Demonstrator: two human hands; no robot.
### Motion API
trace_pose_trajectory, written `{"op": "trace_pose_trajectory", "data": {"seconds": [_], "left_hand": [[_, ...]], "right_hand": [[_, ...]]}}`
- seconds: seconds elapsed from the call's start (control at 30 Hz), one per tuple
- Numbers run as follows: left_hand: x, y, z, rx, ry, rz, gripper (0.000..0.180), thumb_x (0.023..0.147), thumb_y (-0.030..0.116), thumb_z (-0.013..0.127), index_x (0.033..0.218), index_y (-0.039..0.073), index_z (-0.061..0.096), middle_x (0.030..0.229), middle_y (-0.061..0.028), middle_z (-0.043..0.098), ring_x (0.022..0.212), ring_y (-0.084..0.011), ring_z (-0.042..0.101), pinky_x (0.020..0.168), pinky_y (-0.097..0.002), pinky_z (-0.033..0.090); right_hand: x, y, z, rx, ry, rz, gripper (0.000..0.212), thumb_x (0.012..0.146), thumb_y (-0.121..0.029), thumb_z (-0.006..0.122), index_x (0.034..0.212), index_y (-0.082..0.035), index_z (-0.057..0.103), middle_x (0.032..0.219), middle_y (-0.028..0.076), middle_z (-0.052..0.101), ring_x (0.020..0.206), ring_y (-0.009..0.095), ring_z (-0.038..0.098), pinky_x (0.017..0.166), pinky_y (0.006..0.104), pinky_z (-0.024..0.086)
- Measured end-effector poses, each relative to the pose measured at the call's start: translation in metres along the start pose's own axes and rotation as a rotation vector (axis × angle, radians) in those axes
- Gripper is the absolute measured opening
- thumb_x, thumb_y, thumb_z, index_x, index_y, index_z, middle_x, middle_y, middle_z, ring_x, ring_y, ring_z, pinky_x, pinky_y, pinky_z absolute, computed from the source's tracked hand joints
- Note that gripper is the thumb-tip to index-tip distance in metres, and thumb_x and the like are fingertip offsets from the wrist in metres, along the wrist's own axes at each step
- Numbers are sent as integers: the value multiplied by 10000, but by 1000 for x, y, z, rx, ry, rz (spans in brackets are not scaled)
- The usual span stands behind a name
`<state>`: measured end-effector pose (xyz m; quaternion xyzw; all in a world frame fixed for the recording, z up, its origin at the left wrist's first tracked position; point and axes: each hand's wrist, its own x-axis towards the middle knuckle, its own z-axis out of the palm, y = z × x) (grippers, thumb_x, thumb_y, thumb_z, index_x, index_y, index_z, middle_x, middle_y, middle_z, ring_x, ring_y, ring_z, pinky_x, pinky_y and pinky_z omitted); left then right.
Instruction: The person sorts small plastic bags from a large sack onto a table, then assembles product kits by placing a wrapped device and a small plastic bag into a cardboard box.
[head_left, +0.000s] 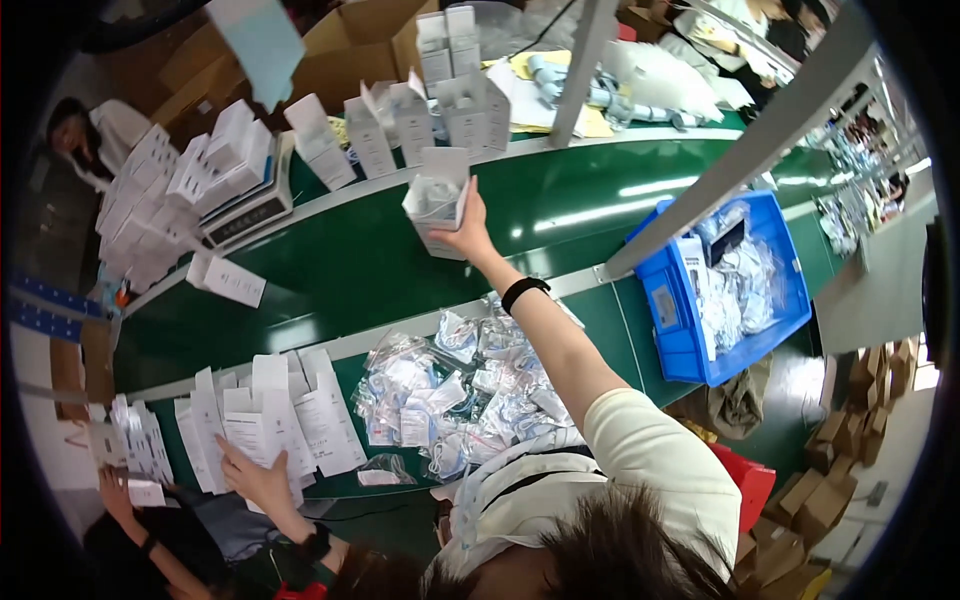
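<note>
My right hand (468,228) is closed round the side of an open white cardboard box (432,241) over the far green surface. Its flap stands up, and something in clear plastic shows inside. My left hand (258,478), index finger stretched and thumb apart, touches a cluster of white cartons (270,408) with raised flaps at the near left. Between my arms lies a heap of clear plastic bags (455,385) with white and light-blue contents, too jumbled to make out. A small clear bag (385,470) lies apart near the front edge.
A blue bin (668,335) of bagged items stands right, beside a grey slanted post (740,150). Open white boxes (372,140) line the far edge; stacked white boxes (150,200) stand far left. One white box (228,280) lies tipped over. A co-worker's hand (117,495) is left.
</note>
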<state>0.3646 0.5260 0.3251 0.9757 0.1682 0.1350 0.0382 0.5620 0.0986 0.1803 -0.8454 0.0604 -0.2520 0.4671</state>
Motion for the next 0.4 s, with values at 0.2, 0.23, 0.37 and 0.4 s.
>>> {"op": "trace_pose_trajectory", "data": {"seconds": [0.2,0.23,0.37,0.4], "left_hand": [[-89,189,11,-633,-201,178,1109,473,90,788,1348,10,111,1152,-230,256,1055,-375,304,925,-418,265],[-106,219,9,-695,-309,332,1122,482,123,799,1347,4,94,1166,-224,258,1066,-370,302,933,-412,261],[-132,273,15,-1188,-803,574,1101,554,231,801,1348,12,71,1260,-174,246,1127,-328,287,961,-433,232],[-136,282,16,-1400,-1002,602,1084,585,268,796,1349,19,68,1300,-152,238,1152,-310,280,971,-446,220]], "right_hand": [[-120,-107,-87,996,-396,282,849,780,-235,595,1350,-23,4,1302,192,284,1251,294,240,1017,374,206],[-151,-102,-104,922,-282,271,819,795,-248,574,1357,-51,12,1316,181,272,1254,288,245,1017,364,215],[-180,-89,-192,1069,-269,311,797,811,-334,555,1370,-119,29,1379,157,139,1293,254,117,1043,363,119],[-180,-94,-224,1182,-323,335,801,812,-370,557,1373,-140,34,1404,150,78,1311,239,50,1057,367,67]]}}
